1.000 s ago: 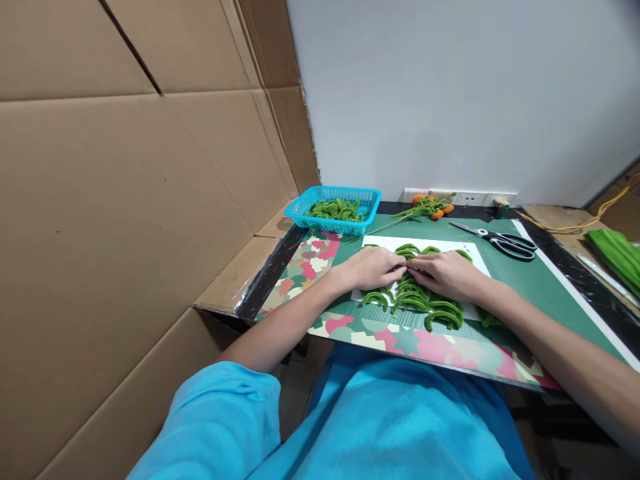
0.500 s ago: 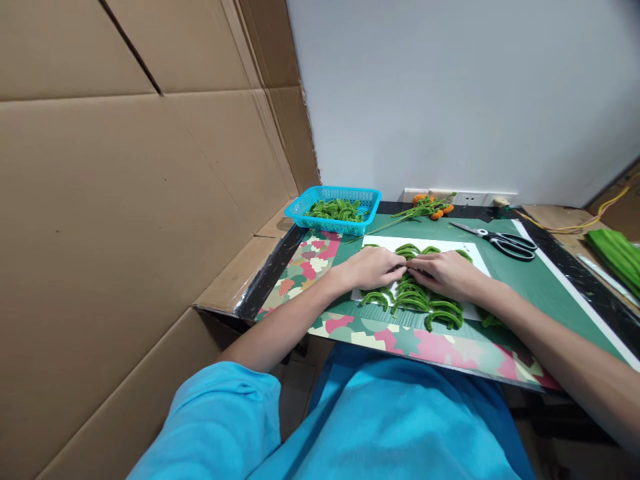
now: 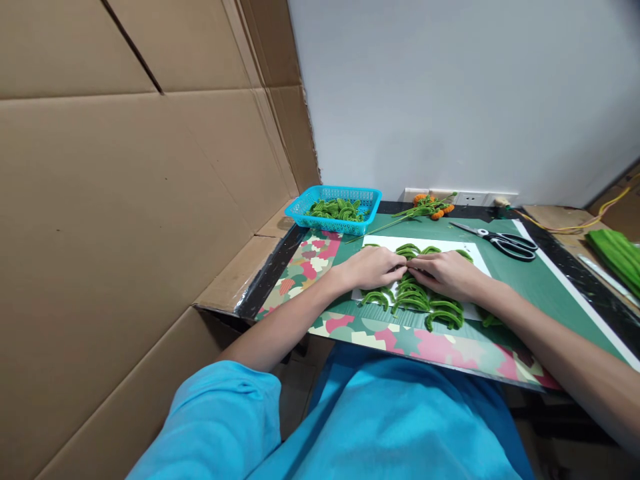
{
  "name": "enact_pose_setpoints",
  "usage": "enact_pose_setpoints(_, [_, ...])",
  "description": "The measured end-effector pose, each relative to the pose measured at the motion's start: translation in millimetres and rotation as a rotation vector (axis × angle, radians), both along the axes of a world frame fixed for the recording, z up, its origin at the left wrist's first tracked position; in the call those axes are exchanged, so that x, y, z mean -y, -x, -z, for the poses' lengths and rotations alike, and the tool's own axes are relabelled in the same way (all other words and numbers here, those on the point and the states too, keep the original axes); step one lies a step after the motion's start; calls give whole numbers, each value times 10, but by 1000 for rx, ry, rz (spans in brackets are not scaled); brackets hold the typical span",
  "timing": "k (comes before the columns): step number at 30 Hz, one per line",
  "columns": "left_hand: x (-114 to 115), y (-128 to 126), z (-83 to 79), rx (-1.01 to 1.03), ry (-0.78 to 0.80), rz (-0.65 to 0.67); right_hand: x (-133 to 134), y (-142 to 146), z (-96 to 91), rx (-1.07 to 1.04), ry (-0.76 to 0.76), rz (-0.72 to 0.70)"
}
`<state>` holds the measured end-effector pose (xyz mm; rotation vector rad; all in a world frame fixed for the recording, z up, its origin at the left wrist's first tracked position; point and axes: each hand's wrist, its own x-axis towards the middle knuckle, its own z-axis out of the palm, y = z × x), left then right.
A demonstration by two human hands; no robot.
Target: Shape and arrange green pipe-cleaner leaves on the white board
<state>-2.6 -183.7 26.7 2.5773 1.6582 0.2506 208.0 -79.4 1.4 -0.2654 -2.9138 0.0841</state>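
Observation:
My left hand (image 3: 377,268) and my right hand (image 3: 443,272) meet fingertip to fingertip over a white sheet (image 3: 383,241). Both are closed in a pinch, and whatever lies between the fingers is too small and covered to make out. Around them lie several curved green pipe-cleaner pieces (image 3: 411,297), bent into arcs and set in loose rows. Some arcs (image 3: 445,317) reach past the sheet's near edge onto the green mat. Others are partly hidden beneath my hands and right forearm.
A blue basket (image 3: 327,225) at the back left holds more green pieces. Orange flowers on green stems (image 3: 433,207) lie by the wall. Black-handled scissors (image 3: 510,245) rest on the green mat (image 3: 540,283). A green pipe-cleaner bundle (image 3: 615,257) lies far right; a cardboard wall (image 3: 150,200) stands left.

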Motion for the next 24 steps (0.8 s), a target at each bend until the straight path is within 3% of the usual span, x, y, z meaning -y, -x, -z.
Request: enact_pose_setpoints(24, [5, 11, -14, -12, 18, -16, -22, 5, 26, 3, 5, 17])
